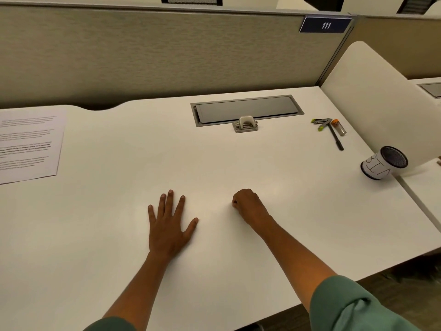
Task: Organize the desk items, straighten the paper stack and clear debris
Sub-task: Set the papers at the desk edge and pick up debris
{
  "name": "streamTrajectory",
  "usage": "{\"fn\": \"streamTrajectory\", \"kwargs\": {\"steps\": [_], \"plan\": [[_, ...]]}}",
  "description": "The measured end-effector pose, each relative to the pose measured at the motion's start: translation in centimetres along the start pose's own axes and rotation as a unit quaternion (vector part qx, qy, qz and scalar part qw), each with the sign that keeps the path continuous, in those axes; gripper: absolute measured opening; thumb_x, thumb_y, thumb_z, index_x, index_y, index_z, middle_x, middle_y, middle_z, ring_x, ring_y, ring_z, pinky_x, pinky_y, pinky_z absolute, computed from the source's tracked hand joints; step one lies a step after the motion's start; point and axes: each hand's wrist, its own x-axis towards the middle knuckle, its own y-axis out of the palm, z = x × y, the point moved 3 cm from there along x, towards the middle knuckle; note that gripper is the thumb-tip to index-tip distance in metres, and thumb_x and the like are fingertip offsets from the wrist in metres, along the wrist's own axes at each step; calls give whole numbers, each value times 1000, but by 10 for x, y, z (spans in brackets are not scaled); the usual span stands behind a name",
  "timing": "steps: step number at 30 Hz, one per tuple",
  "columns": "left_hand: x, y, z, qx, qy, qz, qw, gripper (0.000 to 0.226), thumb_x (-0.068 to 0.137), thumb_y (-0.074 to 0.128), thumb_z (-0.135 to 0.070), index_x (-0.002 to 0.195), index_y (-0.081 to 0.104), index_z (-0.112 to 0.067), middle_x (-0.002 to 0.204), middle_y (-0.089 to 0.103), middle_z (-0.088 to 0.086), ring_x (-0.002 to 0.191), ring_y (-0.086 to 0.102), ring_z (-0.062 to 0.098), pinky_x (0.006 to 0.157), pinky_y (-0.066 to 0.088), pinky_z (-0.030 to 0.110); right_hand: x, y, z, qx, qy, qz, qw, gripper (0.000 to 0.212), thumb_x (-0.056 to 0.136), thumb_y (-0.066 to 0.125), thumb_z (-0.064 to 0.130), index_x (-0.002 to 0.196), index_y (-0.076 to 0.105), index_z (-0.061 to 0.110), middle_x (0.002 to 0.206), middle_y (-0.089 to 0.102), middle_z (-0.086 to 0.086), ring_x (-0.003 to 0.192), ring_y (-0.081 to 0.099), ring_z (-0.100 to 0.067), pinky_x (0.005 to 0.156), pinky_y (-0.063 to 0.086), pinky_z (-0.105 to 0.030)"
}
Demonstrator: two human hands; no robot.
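While our left hand [168, 225] lies flat with fingers spread on the desk [238, 158], our right hand [248, 203] rests curled into an empty-looking fist, paper stack [26, 142] far left.

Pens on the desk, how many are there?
1 that I can tell: a black pen on the right, beside a green-tipped tool and an orange-capped tube. The tipped-over cup could hide more.

Open desk [238, 163] between paper stack [28, 142], cup [381, 163]
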Motion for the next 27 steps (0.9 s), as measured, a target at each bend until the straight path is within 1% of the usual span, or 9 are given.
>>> {"fn": "streamTrajectory", "kwargs": {"steps": [3, 6, 8, 10, 12, 14, 17, 23, 27], "plan": [[0, 0, 1, -3, 0, -2, 1000, 77, 89, 31, -70, 153, 23, -28, 164, 7, 5, 151, 1, 23, 119, 7, 57, -2, 4, 2, -32, -2, -7, 999, 14, 88, 48, 0, 80, 58, 6, 85, 51, -9, 77, 54, -28, 63, 37, -30], [1, -1, 2, -9, -1, -3, 1000, 77, 89, 32, -70, 153, 24, -28, 164, 7, 5, 151, 2, 23, 119, 7, 57, -4, 10, 1, -44, -4, -29, 999, 18, 86, 48, -3, 71, 48, 7, 80, 43, -7, 72, 51, -27, 61, 35, -30], [1, -1, 1, -10, 0, -3, 1000, 77, 89, 32, -70, 153, 24, -28, 164, 7, 5, 151, 3, 23, 119, 7, 57, -2, 9, -2, 4, 19, -35, 999, 15, 87, 48, -1, 75, 57, 3, 82, 49, -7, 76, 54, -28, 64, 41, -32], [1, 0, 1, -7, 0, 0, 1000, 77, 89, 30, -71, 153, 23, -28, 164, 7, 5, 151, 2, 23, 119, 7, 57, -1, 5, -9, 125, 67, -43, 989, 21, 85, 47, 0, 81, 67, 1, 84, 63, -10, 78, 61, -27, 69, 49, -34], [2, 0, 1, -4, 3, 0, 1000, 77, 88, 30, -70, 153, 23, -28, 164, 7, 5, 151, 3, 24, 119, 7, 57, -6, 1, -19, 298, 127, -60, 944, 23, 85, 47, 1, 79, 69, 1, 78, 69, -9, 67, 68, -25, 66, 54, -31], [2, 1, 1, -6, 4, -2, 1000, 77, 89, 31, -70, 153, 24, -28, 164, 8, 5, 151, 3, 24, 119, 7, 58, -15, 1, -31, 447, 192, -89, 869, 21, 88, 50, 0, 80, 70, 3, 74, 67, -7, 57, 68, -20, 59, 56, -26], [2, 2, 2, -6, 3, -1, 1000, 78, 88, 30, -71, 153, 24, -28, 164, 7, 5, 151, 3, 23, 119, 7, 58, -22, 2, -48, 571, 227, -118, 780, 18, 90, 56, -1, 80, 70, 5, 74, 65, -6, 58, 67, -17, 62, 56, -29], [3, 2, 2, -10, 4, 4, 1000, 79, 88, 29, -72, 152, 26, -26, 164, 9, 6, 151, 4, 24, 118, 8, 59, -31, -7, -62, 676, 236, -145, 683, 13, 93, 54, -3, 88, 66, -4, 73, 58, -10, 62, 60, -18, 79, 58, -33], [5, -3, -6, -14, 19, -5, 1000, 80, 88, 28, -70, 153, 25, -22, 163, 10, 8, 151, 8, 26, 117, 12, 59, -35, -16, -66, 693, 226, -149, 668, 12, 93, 55, -4, 88, 66, -4, 74, 58, -10, 65, 58, -19, 78, 57, -33]]}}
